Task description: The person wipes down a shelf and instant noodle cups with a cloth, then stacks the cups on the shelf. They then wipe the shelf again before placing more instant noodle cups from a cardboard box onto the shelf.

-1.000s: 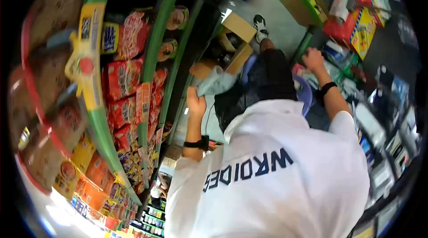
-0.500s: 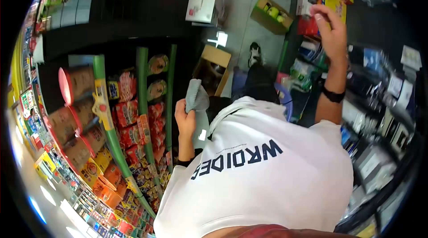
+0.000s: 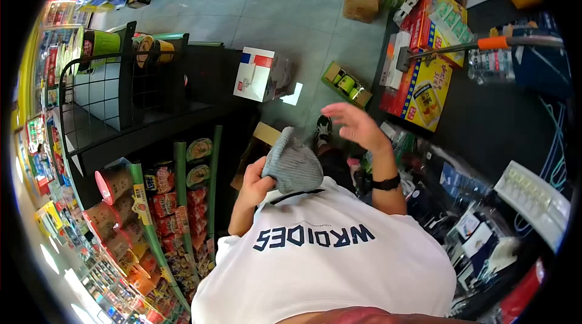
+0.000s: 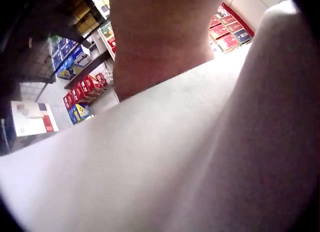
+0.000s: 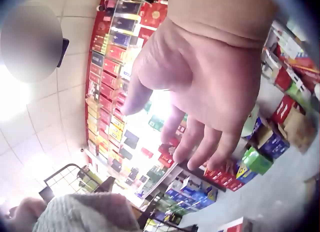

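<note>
A grey ribbed knit cloth item (image 3: 295, 163) is gripped at its left edge by my left hand (image 3: 253, 184), in front of the white shirt (image 3: 364, 263). To its right, my right hand (image 3: 357, 127) is raised with fingers extended, holding nothing and apart from the grey item. In the right wrist view the right hand (image 5: 200, 87) has loosely spread fingers, and the grey item (image 5: 87, 212) shows at the bottom left. A sleeve and forearm fill most of the left wrist view; the left fingers are hidden there.
Shelves with red snack packets (image 3: 163, 205) stand at the left, below a black wire rack (image 3: 115, 99). A white box (image 3: 254, 75) and a green-edged carton (image 3: 347, 84) are on the floor ahead. A dark counter (image 3: 479, 118) holding boxes and a power strip (image 3: 533, 193) is at the right.
The head view has shifted to show more floor ahead. My right hand has moved from above the counter toward the grey item, which my left hand still grips, now spread wider.
</note>
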The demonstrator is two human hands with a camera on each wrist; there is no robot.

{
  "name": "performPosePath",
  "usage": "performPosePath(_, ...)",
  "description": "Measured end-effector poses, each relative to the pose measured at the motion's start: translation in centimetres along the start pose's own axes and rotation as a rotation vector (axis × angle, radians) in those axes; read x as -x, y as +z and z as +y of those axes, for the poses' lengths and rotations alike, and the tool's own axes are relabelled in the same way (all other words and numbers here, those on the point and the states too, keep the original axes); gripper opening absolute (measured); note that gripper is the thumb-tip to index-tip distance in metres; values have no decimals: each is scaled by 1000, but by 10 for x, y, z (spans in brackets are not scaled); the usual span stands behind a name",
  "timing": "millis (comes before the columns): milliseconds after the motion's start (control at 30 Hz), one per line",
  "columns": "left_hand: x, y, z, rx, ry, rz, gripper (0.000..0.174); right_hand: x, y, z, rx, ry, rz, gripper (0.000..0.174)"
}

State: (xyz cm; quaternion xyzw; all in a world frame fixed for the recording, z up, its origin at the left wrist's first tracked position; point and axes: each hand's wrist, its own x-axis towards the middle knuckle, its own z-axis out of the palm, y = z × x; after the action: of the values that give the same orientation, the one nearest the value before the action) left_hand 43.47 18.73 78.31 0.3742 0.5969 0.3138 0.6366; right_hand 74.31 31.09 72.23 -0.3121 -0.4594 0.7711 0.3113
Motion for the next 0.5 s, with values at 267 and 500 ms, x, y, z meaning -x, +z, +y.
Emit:
performPosePath(267,-41,-5,60,372,72,-251,67,-61,12,23,-450,164,-327,95)
performPosePath(500,-89,-28,84,779,35,2,58,-145,27,-15,-488,339,-277,71)
